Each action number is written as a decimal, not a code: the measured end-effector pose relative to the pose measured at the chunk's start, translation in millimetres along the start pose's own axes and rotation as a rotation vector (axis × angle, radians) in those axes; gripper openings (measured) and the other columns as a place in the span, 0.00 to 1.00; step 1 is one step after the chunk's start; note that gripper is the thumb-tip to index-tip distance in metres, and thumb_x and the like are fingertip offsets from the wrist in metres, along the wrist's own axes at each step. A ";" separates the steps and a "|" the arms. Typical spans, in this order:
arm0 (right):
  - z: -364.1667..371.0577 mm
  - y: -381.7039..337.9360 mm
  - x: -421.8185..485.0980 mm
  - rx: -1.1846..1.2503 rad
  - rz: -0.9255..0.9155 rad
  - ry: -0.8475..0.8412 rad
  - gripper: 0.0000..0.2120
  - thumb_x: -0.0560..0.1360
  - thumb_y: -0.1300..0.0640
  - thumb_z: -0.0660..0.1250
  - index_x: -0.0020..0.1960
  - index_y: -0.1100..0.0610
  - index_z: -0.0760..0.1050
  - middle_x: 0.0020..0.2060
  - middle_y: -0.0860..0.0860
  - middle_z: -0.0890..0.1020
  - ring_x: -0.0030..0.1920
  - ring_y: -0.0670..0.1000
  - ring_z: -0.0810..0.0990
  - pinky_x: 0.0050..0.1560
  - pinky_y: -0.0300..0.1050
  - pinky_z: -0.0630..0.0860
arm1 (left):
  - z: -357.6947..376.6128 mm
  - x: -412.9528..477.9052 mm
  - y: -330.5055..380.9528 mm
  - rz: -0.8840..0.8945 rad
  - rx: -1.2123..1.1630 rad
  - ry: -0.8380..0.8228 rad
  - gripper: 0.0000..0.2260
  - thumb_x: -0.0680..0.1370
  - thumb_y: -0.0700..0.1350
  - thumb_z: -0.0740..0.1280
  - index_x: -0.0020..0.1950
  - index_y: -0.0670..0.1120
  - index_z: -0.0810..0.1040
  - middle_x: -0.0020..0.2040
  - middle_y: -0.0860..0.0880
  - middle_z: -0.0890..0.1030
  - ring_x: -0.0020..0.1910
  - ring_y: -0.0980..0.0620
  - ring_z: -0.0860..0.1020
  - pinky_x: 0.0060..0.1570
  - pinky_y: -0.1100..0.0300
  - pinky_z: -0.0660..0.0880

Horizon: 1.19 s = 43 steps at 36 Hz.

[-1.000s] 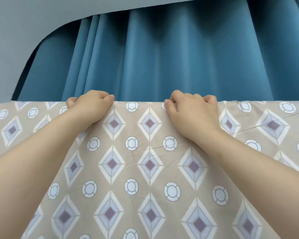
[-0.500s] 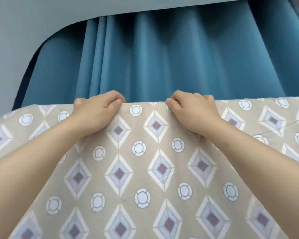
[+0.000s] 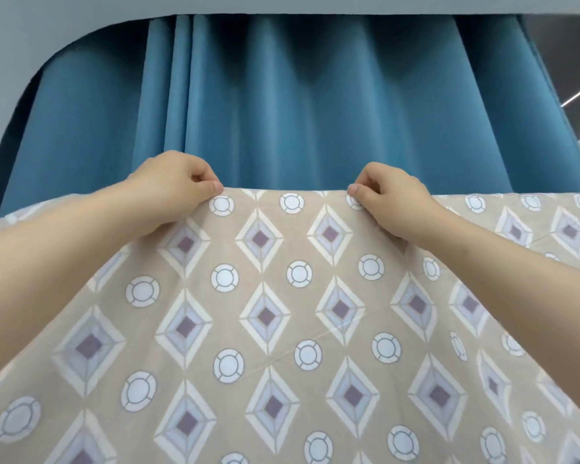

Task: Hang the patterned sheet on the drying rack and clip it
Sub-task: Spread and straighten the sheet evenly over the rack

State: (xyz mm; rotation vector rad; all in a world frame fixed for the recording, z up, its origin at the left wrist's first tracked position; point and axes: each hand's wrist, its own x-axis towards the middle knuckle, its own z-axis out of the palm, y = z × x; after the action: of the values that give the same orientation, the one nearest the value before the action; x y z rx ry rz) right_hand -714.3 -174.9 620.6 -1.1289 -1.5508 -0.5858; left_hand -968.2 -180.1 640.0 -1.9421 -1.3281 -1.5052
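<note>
The patterned sheet is beige with purple-centred diamonds and white circles, and it fills the lower part of the head view. Its top edge runs level across the frame. My left hand pinches that top edge left of centre, thumb and fingers curled on the cloth. My right hand pinches the same edge right of centre. Both forearms reach in over the sheet. The drying rack and any clips are hidden; I cannot tell what the sheet lies over.
A blue pleated curtain hangs right behind the sheet's top edge. A grey ceiling or wall panel curves over the upper left. A grey surface with a bright strip shows at the upper right.
Both hands have risen with the sheet's top edge and moved apart. They went from resting curled over the edge to pinching it with the fingertips.
</note>
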 end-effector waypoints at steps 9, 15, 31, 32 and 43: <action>-6.2 -7.4 0.6 -0.185 0.050 0.024 0.09 0.80 0.55 0.49 0.47 0.56 0.65 0.34 0.50 0.69 0.43 0.57 0.68 0.45 0.46 0.60 | -10.3 13.1 9.2 0.001 0.088 -0.159 0.08 0.77 0.52 0.64 0.43 0.49 0.74 0.40 0.48 0.77 0.37 0.49 0.72 0.35 0.58 0.67; -7.0 -15.4 2.3 -0.161 0.057 -0.065 0.09 0.80 0.53 0.49 0.52 0.54 0.66 0.44 0.51 0.75 0.46 0.56 0.70 0.49 0.48 0.59 | -6.7 2.3 8.2 -0.005 0.133 -0.080 0.17 0.78 0.54 0.62 0.34 0.45 0.71 0.32 0.49 0.72 0.32 0.52 0.69 0.32 0.59 0.64; 16.7 -43.1 -7.2 -0.108 -0.165 -0.075 0.18 0.80 0.43 0.48 0.46 0.51 0.73 0.39 0.46 0.77 0.45 0.52 0.72 0.48 0.47 0.55 | 4.1 -28.6 2.3 -0.117 0.186 0.130 0.13 0.80 0.55 0.52 0.47 0.51 0.72 0.36 0.54 0.80 0.42 0.55 0.67 0.52 0.58 0.54; 17.6 -42.5 -7.4 -0.113 -0.166 -0.071 0.18 0.80 0.43 0.48 0.46 0.50 0.72 0.39 0.46 0.78 0.45 0.52 0.72 0.48 0.47 0.55 | 3.4 -30.1 0.2 -0.125 0.168 0.123 0.12 0.80 0.53 0.52 0.48 0.51 0.72 0.37 0.54 0.79 0.44 0.53 0.66 0.54 0.59 0.56; 29.3 -59.4 -2.7 -0.105 -0.126 0.021 0.17 0.80 0.48 0.48 0.37 0.52 0.67 0.36 0.47 0.73 0.48 0.52 0.66 0.59 0.53 0.57 | -15.9 -15.5 -2.0 -0.162 0.032 0.028 0.09 0.78 0.47 0.61 0.39 0.51 0.75 0.43 0.55 0.79 0.50 0.46 0.78 0.60 0.48 0.70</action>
State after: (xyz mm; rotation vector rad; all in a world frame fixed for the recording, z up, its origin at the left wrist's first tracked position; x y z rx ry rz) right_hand -780.5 -177.0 620.5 -1.1047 -1.5963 -0.7694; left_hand -978.8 -197.9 631.7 -1.8254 -1.5195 -1.5672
